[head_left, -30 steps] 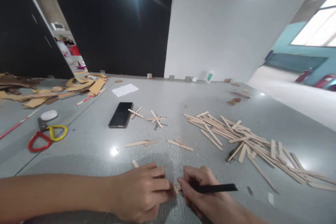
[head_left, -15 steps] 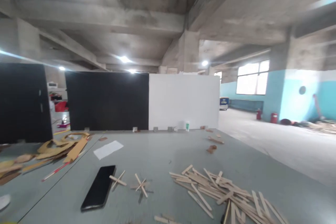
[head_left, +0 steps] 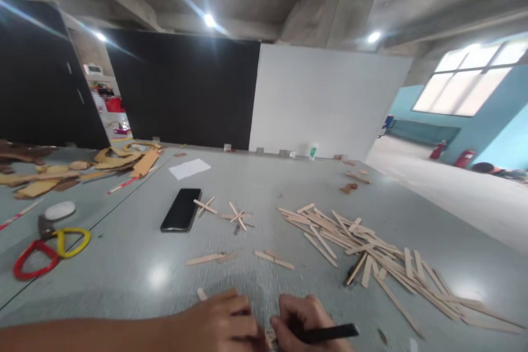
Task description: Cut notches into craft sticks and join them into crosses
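Observation:
At the bottom edge, my right hand (head_left: 307, 319) is closed around a slim black pen-like tool (head_left: 332, 334); its tip is hidden. My left hand (head_left: 226, 322) rests beside it on the table, fingers curled down over something I cannot make out. A sliver of pale wood (head_left: 270, 337) shows between the two hands. One end of a wooden craft stick (head_left: 202, 293) sticks out past my left hand. Farther forward lie two loose craft sticks (head_left: 274, 260) (head_left: 205, 259) and two small crossed-stick pieces (head_left: 238, 216) (head_left: 205, 206). To the right spreads a pile of craft sticks (head_left: 350, 236).
A black phone (head_left: 181, 210) lies left of the crossed sticks. Scissors with red and yellow handles (head_left: 51, 250) and a white oval object (head_left: 60, 210) are at left, near cardboard scraps (head_left: 119, 159). White paper (head_left: 190, 169) lies farther back. Black (head_left: 185, 88) and white panels (head_left: 325, 99) stand behind.
The view has tilted down, bringing the table nearer. Both my hands have come into view at the bottom, the right one with the black tool. The scissors now show at left.

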The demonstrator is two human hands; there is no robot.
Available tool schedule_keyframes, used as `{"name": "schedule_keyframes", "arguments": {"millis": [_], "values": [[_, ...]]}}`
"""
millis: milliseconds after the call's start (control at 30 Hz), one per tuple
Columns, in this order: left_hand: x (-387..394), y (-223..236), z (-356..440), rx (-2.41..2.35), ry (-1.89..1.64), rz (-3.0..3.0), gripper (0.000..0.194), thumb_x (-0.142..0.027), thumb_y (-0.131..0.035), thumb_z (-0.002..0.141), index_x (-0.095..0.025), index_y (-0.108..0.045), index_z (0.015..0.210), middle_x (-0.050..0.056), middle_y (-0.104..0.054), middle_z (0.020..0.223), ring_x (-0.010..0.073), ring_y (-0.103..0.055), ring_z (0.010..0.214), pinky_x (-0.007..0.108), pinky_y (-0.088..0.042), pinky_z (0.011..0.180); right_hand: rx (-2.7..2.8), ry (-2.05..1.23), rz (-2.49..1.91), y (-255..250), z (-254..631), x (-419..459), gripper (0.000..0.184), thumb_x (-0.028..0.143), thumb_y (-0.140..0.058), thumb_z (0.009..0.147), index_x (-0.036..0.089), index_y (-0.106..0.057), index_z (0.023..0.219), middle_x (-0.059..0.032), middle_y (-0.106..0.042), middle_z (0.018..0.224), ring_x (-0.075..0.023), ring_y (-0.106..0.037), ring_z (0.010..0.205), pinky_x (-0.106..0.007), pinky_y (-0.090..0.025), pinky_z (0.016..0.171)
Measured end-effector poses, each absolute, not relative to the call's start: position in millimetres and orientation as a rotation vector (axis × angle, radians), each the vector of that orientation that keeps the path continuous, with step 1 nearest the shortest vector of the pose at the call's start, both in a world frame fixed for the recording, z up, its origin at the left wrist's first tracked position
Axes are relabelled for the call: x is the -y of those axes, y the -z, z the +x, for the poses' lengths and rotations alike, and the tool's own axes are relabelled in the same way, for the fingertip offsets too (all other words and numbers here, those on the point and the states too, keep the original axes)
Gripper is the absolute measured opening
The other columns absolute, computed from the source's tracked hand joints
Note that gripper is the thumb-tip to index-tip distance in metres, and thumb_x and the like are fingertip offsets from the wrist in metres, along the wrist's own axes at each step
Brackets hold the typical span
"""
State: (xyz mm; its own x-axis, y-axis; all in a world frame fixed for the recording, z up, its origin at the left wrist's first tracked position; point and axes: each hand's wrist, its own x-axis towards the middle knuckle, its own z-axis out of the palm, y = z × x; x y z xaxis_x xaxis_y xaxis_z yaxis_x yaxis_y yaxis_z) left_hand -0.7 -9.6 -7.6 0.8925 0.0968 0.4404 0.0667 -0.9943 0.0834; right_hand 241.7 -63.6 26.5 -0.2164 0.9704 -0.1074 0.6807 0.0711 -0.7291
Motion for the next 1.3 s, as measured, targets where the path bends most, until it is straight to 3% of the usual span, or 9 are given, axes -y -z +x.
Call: {"name": "schedule_keyframes", "arguments": {"millis": [100,200,500,700,933,1300], "values": [[17.8,-19.8,-7.1,-0.133,-0.617,2.949,0.028,-0.019,-0.069,0.098,-0.015,-0.066,0.126,0.003,-0.074,0.114,0.02,-0.059,0.096,0.036,-0.048,0.088,1.887,-1.068,-1.61,-35.1,237.6,73.0,0.039,0.057,-0.045,0.1,0.025,-0.043,0.077,0.0046,-0.045,0.068,-0.0135,-0.048,0.058,-0.025,-0.039,0.054],[19.9,-36.1,-7.7,-0.116,-0.581,2.922,0.027,-0.019,-0.066,0.097,-0.012,-0.067,0.124,0.004,-0.074,0.115,0.0209,-0.057,0.094,0.037,-0.047,0.085,1.871,-1.166,-1.592,-41.5,234.4,76.9,0.042,0.061,-0.042,0.101,0.026,-0.04,0.077,0.0071,-0.041,0.063,-0.0108,-0.039,0.048,-0.023,-0.031,0.045],[18.8,-34.0,-7.1,-0.102,-0.527,2.942,0.03,-0.018,-0.061,0.092,-0.009,-0.067,0.12,0.006,-0.072,0.106,0.0223,-0.055,0.087,0.04,-0.045,0.078,2.007,-0.917,-1.632,-53.7,233.6,74.7,0.037,0.046,-0.048,0.099,0.025,-0.039,0.069,0.0006,-0.047,0.072,-0.019,-0.044,0.073,-0.033,-0.038,0.068],[20.8,-36.3,-8.5,-0.127,-0.536,2.938,0.027,-0.017,-0.06,0.092,-0.009,-0.067,0.117,0.006,-0.072,0.106,0.0226,-0.056,0.088,0.041,-0.044,0.077,2.071,-0.822,-1.645,-52.6,232.9,73.2,0.039,0.042,-0.046,0.1,0.025,-0.036,0.067,0.0002,-0.048,0.068,-0.0193,-0.047,0.069,-0.032,-0.039,0.064],[19.8,-37.2,-8.8,-0.135,-0.507,2.923,0.031,-0.018,-0.06,0.094,-0.007,-0.067,0.122,0.008,-0.072,0.108,0.0235,-0.057,0.089,0.042,-0.045,0.078,2.116,-0.831,-1.615,-46.0,236.3,72.7,0.044,0.044,-0.046,0.104,0.025,-0.029,0.068,0.0043,-0.035,0.064,-0.016,-0.035,0.062,-0.03,-0.031,0.057],[19.5,-37.8,-11.0,-0.127,-0.463,2.903,0.026,-0.017,-0.056,0.097,-0.007,-0.068,0.118,0.009,-0.071,0.106,0.0249,-0.057,0.091,0.042,-0.047,0.079,2.14,-0.897,-1.655,-37.5,241.3,73.3,0.047,0.048,-0.046,0.107,0.025,-0.029,0.07,0.0047,-0.034,0.066,-0.0153,-0.032,0.063,-0.031,-0.027,0.055]]}}
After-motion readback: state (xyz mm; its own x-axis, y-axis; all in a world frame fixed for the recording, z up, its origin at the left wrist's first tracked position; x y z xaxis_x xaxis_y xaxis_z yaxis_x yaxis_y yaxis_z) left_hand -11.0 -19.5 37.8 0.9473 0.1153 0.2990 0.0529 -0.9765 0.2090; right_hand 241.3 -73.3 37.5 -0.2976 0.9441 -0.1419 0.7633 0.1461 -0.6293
